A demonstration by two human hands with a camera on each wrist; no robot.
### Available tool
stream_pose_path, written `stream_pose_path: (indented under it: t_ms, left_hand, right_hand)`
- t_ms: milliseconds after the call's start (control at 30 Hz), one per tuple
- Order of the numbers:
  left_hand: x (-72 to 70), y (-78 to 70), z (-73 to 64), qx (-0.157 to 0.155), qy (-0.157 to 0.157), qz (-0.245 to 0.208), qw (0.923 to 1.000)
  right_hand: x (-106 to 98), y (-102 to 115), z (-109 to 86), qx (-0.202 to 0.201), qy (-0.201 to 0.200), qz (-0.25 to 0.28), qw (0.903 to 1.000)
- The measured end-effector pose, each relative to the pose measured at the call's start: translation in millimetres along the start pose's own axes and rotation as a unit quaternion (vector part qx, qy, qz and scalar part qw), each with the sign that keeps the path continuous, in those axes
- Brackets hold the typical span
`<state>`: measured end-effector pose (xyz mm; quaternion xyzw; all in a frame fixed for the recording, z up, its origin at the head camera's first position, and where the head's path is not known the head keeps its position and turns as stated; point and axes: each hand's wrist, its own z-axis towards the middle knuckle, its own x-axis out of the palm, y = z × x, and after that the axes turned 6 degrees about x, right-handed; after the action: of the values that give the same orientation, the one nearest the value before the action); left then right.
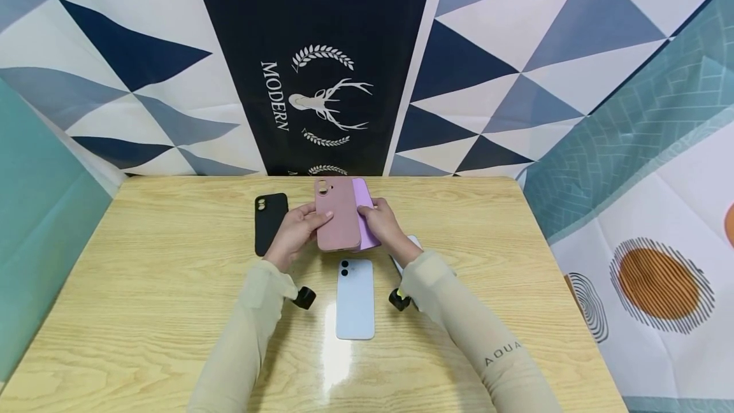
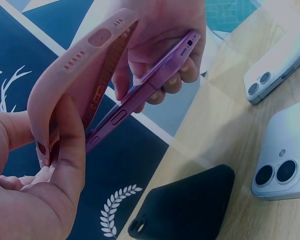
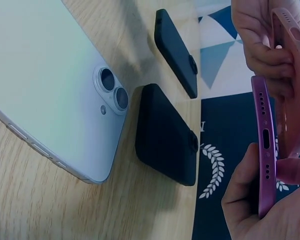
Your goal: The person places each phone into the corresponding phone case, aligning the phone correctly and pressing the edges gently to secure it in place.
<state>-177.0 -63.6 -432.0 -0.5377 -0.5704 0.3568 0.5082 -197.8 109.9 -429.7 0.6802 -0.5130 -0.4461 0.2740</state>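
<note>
Head view, left hand (image 1: 294, 233): grips the pink phone case (image 1: 343, 225) by its left side, thumb on the back face.
Head view, right hand (image 1: 387, 223): grips the purple phone (image 1: 368, 233) by its right side.
Head view, place of the held pair: above the far middle part of the table (image 1: 143, 298), the case overlapping the left part of the phone.
Head view, black case (image 1: 268, 225): lies on the far side, left of the left hand.
Head view, white phone (image 1: 355, 301): lies in the middle, nearer than the held pair, camera side up.
Head view, pale phone (image 1: 414, 241): to the right, partly hidden under the right wrist.
Left wrist view, left hand: fingers curl against the inner side of the pink phone case, whose end openings show.
Left wrist view, right hand: fingers bend around the purple phone, its port end exposed; a gap parts the port end from the case.
Left wrist view, table: one black case shows, with both light-coloured phones.
Right wrist view, grips: right hand pinches the purple phone between fingers on opposite faces; left hand clasps the pink phone case beyond it.
Right wrist view, second black case (image 3: 165, 135): lies near the far edge, right of the other black case and farther than the large light phone.
</note>
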Motion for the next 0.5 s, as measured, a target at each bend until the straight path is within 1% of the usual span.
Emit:
stream_pose_path:
  t_ms: [367, 500]
  left_hand:
    - [-0.1, 4.5, 1.1, -0.01, -0.009, 0.007, 0.9999]
    - [-0.8, 6.5, 1.6, -0.011, -0.007, 0.008, 0.9999]
  right_hand:
    - [2.6, -1.0, -0.8, 0.001, 0.019, 0.008, 0.9998]
    - [3.8, -1.2, -0.7, 0.003, 0.024, 0.006, 0.9997]
